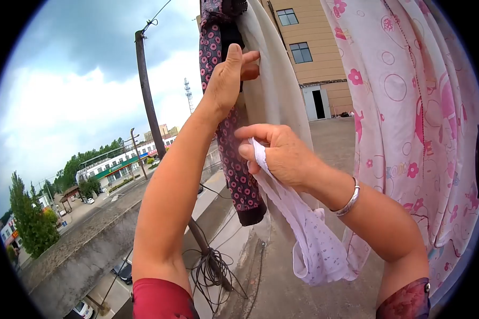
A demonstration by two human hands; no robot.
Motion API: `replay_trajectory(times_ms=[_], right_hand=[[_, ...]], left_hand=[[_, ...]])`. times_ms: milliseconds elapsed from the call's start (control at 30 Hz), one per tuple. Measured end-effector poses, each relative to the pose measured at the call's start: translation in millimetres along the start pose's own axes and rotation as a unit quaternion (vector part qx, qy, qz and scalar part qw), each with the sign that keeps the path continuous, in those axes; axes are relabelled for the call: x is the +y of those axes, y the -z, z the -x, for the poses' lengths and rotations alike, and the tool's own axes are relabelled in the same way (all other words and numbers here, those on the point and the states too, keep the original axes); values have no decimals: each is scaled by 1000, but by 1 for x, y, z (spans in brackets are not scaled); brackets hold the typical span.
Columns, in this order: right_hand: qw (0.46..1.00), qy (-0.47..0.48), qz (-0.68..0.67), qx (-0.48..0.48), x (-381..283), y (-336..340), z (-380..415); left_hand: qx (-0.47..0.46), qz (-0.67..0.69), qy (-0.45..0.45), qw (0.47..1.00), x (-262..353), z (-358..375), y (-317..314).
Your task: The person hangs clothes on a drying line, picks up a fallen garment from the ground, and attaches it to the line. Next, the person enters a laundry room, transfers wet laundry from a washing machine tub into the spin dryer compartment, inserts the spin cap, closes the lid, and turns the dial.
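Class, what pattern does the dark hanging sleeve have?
Pink rings cover the dark sleeve, best seen in the head view.

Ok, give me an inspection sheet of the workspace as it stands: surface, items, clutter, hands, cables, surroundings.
Surface: grey floor below; no work table seen.
Items: white spotted garment hangs from the right hand; dark patterned garment, pale cloth and pink-flowered cloth hang around it.
Clutter: small objects by the far doorway, too small to identify.
Hands: right pinches the white garment; left hand is raised at the dark garment, contact unclear.
Cables: black cable coil around the lower part of the leaning pole.
Surroundings: tan building ahead, low wall and street at left.
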State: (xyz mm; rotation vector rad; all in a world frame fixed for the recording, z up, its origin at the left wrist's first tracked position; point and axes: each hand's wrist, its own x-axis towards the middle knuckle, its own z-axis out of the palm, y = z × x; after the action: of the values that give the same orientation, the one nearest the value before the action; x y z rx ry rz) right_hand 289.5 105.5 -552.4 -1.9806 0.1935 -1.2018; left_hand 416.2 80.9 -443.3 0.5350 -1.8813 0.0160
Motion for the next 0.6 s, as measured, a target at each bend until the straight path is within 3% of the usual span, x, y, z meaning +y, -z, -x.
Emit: replay_trajectory(times_ms=[67,100,133,200,267,300,433,533,600], right_hand=[[999,-32,8,-25,4,4,-32],[997,-34,29,68,7,12,-45],[985,-39,49,162,12,21,-58],[953,34,74,291,29,61,-77],[909,125,87,387,44,89,-88],[911,126,84,385,47,91,-90],[911,181,131,346,57,105,-102],[911,190,122,345,61,126,-111],[882,221,118,398,69,152,-116]], left_hand=[[13,-109,-12,994,-2,-8,9],[94,-180,-59,977,-24,-26,24],[163,-231,-43,958,-23,-33,39],[242,-226,34,943,-24,-37,64],[271,-252,-32,929,-32,-36,82],[284,-274,-65,917,-37,-39,91],[377,-347,-48,858,-53,-42,100],[380,-322,-43,866,-61,-41,120],[365,-296,-22,882,-63,-34,121]])
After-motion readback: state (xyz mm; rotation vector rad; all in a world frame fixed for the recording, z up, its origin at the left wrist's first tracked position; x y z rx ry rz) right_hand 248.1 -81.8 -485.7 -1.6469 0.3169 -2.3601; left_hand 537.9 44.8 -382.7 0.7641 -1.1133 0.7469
